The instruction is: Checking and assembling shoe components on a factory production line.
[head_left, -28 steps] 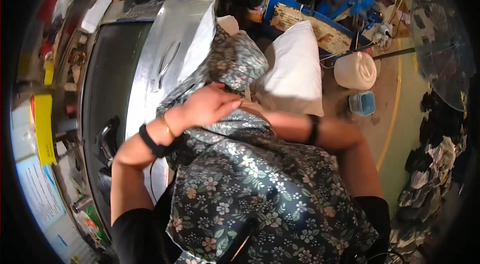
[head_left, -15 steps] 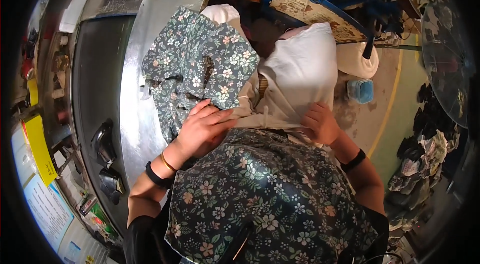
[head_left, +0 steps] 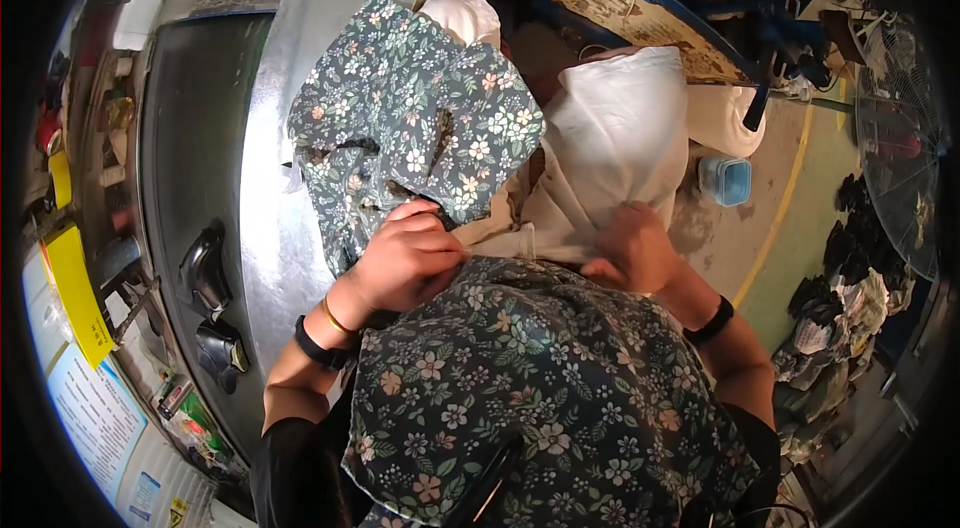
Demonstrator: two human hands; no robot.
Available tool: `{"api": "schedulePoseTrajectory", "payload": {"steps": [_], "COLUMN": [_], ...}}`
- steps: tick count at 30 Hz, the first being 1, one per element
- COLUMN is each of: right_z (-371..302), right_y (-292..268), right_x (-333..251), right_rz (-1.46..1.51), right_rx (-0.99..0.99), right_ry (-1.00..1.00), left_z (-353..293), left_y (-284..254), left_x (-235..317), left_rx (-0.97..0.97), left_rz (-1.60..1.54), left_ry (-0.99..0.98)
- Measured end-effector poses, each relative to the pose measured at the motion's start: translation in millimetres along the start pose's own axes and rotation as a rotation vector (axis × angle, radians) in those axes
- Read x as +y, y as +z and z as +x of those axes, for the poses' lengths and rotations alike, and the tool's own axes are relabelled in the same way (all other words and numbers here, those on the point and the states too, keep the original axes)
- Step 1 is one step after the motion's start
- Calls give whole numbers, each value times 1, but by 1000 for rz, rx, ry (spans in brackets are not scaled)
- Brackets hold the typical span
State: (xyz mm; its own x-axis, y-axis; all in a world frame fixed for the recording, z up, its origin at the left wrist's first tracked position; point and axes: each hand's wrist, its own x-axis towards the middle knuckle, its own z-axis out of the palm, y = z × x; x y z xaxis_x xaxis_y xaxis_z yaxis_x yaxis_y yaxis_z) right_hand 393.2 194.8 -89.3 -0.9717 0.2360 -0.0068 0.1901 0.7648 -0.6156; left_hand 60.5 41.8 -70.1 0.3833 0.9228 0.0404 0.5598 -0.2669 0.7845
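A dark floral cloth (head_left: 530, 378) covers my middle like an apron. Off-white trousers with a drawstring (head_left: 625, 128) cover my lap. Another piece of the same floral cloth (head_left: 400, 98) lies bunched over my left thigh and onto the metal table. My left hand (head_left: 412, 253) is closed, its fingers curled at the apron's upper edge beside the bunched floral cloth; its fingertips are partly hidden. My right hand (head_left: 637, 248) is closed over the right side of the trousers' waist, slightly blurred, thumb pointing inward. What either hand pinches is hidden.
A shiny metal table (head_left: 275, 238) and a dark belt-like surface (head_left: 195, 138) with black shoe-like forms (head_left: 207, 268) run along my left. To the right are a blue container (head_left: 730, 181), a wire fan guard (head_left: 900, 148) and a heap of scraps (head_left: 835, 338). A blue-framed board (head_left: 630, 8) stands ahead.
My left hand's fingers have curled in from a more outstretched pose. The right hand has turned, its thumb now showing inward. The bunched floral cloth has shifted slightly up and right in view.
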Motion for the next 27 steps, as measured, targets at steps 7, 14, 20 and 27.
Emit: {"api": "schedulePoseTrajectory", "payload": {"steps": [7,14,20,27], "right_z": [178,168,141,65], "right_y": [50,-143,-58,26], "right_x": [-40,42,63,-38], "right_rz": [957,662,-292,554], "right_rx": [534,1235,381,-40], "right_ry": [255,198,713,45], "left_z": [1,-40,-29,-30], "left_y": [-31,0,26,17], "left_x": [1,-55,-68,-50], "left_rx": [650,929,618,640], "left_rz": [331,-252,182,-158], "left_ry": [-170,-579,-507,-463]}}
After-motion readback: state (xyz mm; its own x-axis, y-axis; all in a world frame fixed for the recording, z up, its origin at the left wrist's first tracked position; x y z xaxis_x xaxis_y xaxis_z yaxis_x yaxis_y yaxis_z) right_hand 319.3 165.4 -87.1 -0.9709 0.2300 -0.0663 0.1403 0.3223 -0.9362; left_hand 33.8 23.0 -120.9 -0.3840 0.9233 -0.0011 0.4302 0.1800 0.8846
